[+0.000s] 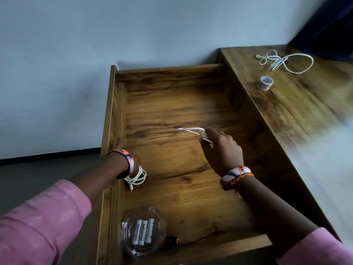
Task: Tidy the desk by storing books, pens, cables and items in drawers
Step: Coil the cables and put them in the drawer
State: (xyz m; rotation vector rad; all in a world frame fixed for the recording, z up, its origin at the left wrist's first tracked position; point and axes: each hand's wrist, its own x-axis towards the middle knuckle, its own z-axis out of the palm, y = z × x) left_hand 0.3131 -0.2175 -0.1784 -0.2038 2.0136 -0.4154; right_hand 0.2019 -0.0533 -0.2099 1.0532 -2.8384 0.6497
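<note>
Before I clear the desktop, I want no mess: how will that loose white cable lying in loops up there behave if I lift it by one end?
The loose white cable lies in slack loops on the wooden desktop, so it is probably floppy and would trail. It looks thin, likely light. Its dangling end might snag the small tape roll nearby.

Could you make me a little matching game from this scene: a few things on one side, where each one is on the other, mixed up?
Things:
1. folded white cable
2. batteries
3. tape roll
4. coiled white cable

Places:
A. on the desk top
B. in the right hand
C. in a clear bowl
D. on the drawer floor, below the left wrist

Pairs: 1-B, 2-C, 3-A, 4-D
</note>
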